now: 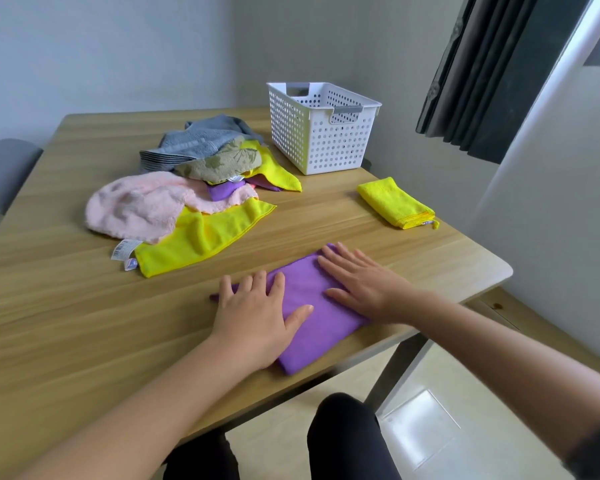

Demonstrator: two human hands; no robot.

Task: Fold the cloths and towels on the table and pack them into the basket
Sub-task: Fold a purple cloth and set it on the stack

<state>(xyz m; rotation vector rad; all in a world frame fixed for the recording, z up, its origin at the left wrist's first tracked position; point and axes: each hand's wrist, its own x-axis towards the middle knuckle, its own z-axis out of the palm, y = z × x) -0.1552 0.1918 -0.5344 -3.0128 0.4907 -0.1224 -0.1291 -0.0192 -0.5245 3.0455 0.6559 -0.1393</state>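
- Purple cloth (309, 306): folded, near worktop (66, 323) front edge.
- Left hand (257, 313), right hand (361, 285): flat, fingers straight, pressing cloth.
- Advice: smooth outward before next fold.
- Basket (321, 129): far corner.

Bright, diffuse daylight from 2 o'clock, beside dark curtain (471, 81). Soft, faint shadows on table (66, 323). Pale glare on floor tile (420, 424) at 5 o'clock. Wide-angle bowing at edges; mild blur at 6 to 8 o'clock.
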